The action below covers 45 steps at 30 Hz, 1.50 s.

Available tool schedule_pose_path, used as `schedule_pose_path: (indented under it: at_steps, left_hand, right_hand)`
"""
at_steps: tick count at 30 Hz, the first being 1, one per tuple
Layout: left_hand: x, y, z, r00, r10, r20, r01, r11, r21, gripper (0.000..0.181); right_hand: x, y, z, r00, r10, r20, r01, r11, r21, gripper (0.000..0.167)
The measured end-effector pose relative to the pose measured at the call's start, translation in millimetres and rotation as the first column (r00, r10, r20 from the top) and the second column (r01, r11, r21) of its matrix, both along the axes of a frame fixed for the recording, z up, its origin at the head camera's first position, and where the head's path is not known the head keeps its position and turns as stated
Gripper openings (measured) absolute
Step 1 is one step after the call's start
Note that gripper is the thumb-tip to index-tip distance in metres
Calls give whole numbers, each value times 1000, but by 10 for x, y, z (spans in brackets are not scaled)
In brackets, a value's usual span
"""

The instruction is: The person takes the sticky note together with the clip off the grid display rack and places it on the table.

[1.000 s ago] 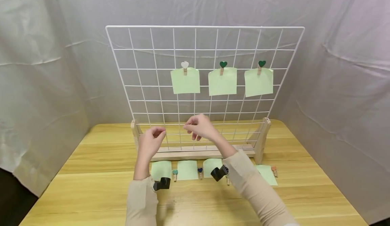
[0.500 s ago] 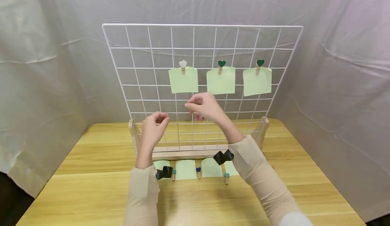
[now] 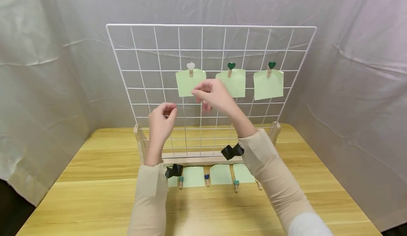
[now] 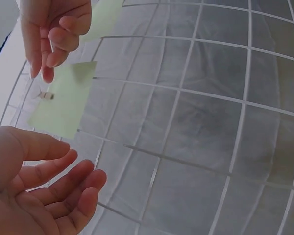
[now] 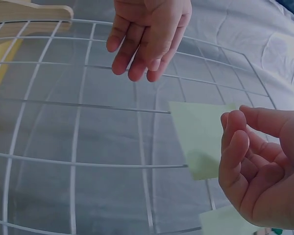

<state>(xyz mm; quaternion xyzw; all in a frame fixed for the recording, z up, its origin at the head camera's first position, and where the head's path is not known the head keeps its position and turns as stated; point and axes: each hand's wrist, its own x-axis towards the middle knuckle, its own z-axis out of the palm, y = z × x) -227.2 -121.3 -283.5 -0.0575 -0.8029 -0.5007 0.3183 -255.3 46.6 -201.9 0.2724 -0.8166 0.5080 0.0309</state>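
My left hand (image 3: 161, 121) is raised in front of the lower left part of the white wire grid (image 3: 210, 25). Its fingers are loosely bent and hold nothing. Higher and to the right, my right hand (image 3: 214, 94) also holds nothing, its fingers bent and the thumb near the index finger. It partly covers a green sticky note (image 3: 186, 82), hung by a white heart clothespin (image 3: 190, 66). Two more notes, a middle one (image 3: 236, 84) and a right one (image 3: 268, 87), hang from dark green heart clothespins, one of them (image 3: 271, 65) at far right. In the left wrist view both hands are apart.
On the wooden table (image 3: 203, 211), a row of green notes (image 3: 194, 177) lies before the grid's wooden base (image 3: 190, 161). Small clothespins lie between them, including a dark blue heart one (image 3: 207, 178) and a teal one (image 3: 236, 184). Grey cloth (image 3: 203, 3) hangs behind.
Both hands have risen in front of the grid, the right one from its lower part up to the hung notes. The view has shifted slightly. The notes and clothespins stay in place.
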Motion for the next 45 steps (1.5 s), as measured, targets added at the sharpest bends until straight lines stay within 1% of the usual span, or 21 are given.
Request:
schedule_pose_path:
  at_steps: [4,10,15,21,23,26,32,38,41,45]
  left_hand:
    - [-26,21,77,999,7,-33,-7,1000,24,14]
    - [-35,57,182,997,10,-73,-6,999,45,15]
    - [-44,88,243,994,16,-112,-7,997,80,13]
    - [-64,142,300,990,25,-140,-11,994,106,14]
    - [-71,155,317,989,30,-144,-14,994,110,15]
    - [-81,165,334,989,33,-145,-16,993,120,15]
    - [-95,180,343,991,0,-133,19,989,144,17]
    - [-125,205,342,991,-25,-135,50,982,180,18]
    - [-141,216,345,991,-35,-129,60,979,193,18]
    - [-142,218,353,993,-31,-115,54,978,199,19]
  right_hand:
    - [0,-11,94,1000,-15,-16,15,1000,-20,18]
    - [-9,-15,222,998,-40,-52,37,998,-55,17]
    - [-29,-34,288,991,-81,-109,76,996,-57,16]
    - [-62,-47,352,974,-115,-197,102,992,-75,15]
    - [-78,-46,382,972,-117,-203,102,991,-82,14]
    - [-97,-46,427,976,-117,-185,103,991,-83,16]
    - [-123,-49,471,981,-112,-156,109,994,-29,26]
    - [-148,-55,483,980,-121,-159,130,991,42,35]
    - [-159,-71,495,975,-139,-173,159,981,108,37]
    - [-168,-115,510,973,-149,-175,183,962,200,40]
